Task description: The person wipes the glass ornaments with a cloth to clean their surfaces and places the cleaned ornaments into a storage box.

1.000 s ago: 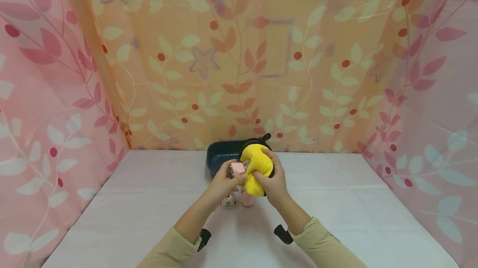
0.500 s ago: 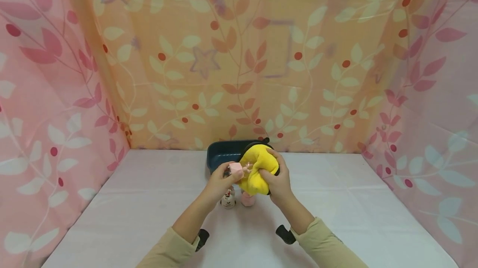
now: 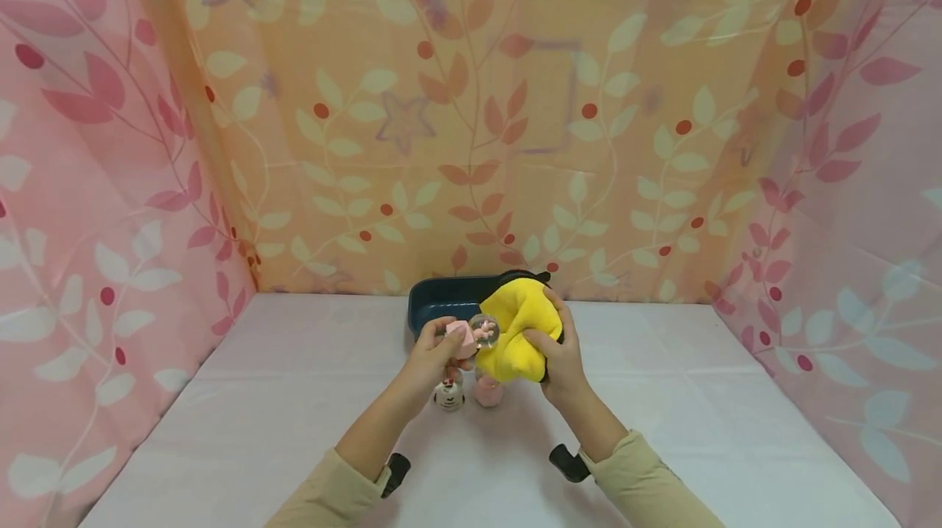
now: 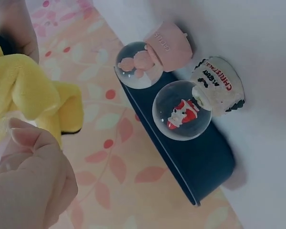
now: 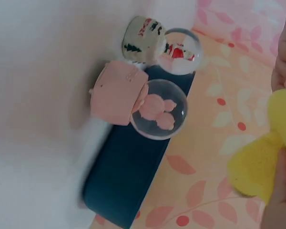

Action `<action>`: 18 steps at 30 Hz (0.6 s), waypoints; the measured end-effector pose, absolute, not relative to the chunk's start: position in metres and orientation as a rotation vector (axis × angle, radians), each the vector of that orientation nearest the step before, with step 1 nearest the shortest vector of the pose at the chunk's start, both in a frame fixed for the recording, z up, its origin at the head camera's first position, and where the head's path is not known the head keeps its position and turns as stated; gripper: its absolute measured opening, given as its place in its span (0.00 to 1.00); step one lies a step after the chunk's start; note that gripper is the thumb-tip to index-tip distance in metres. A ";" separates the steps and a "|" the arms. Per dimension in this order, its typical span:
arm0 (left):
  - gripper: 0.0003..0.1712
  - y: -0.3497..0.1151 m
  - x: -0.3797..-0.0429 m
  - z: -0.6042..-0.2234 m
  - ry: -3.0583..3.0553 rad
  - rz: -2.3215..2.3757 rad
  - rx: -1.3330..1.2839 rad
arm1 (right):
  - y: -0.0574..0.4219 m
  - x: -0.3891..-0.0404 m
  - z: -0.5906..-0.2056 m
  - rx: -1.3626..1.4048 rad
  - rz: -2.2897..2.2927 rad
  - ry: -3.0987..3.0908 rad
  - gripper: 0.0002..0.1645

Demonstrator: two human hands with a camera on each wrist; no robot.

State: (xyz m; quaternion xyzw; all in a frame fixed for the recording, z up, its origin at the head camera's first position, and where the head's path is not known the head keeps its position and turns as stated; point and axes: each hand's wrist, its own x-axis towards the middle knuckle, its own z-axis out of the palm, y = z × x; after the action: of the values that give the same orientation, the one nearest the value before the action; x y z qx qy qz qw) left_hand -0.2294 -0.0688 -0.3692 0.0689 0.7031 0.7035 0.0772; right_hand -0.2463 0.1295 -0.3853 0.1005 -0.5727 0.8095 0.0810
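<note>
Probably slick and fragile, the held pink snow globe [image 3: 465,337] is above the surface [image 3: 662,397], toward its far edge; the left hand [image 3: 432,355] pinches its base, likely the safest hold, while the right hand [image 3: 563,355] grips a soft-looking yellow cloth [image 3: 519,332].

Beige sleeves [image 3: 331,491], black wrist-worn devices [image 3: 568,463], bare hands [image 3: 565,360]

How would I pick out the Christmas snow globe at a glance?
On the white table, find the dark blue tray near the orange backdrop. Just in front of it in the head view, the Christmas globe stands left of a pink globe. Unlike that one and the pink one in the left hand, it has a white base lettered CHRISTMAS and a red-and-white figure inside.
</note>
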 end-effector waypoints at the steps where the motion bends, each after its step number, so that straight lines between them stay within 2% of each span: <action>1: 0.32 -0.069 -0.229 -0.368 2.100 2.114 0.202 | 0.130 -0.246 -0.386 0.349 2.413 -1.714 0.40; 8: 0.33 -0.067 -0.226 -0.363 2.121 2.059 0.198 | 0.127 -0.239 -0.391 0.736 2.134 -1.951 0.49; 13: 0.34 -0.064 -0.224 -0.363 2.161 1.984 0.229 | 0.121 -0.239 -0.392 0.771 2.083 -2.020 0.54; 18: 0.37 -0.066 -0.225 -0.369 2.178 1.967 0.259 | 0.119 -0.240 -0.392 0.705 2.083 -2.034 0.54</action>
State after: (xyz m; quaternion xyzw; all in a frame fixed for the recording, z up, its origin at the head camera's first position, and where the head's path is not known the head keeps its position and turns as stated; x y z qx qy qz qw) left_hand -0.2247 -0.0660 -0.3688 0.0874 0.7359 0.6643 0.0977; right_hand -0.2402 0.1191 -0.3915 0.2348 -0.6773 0.6934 0.0730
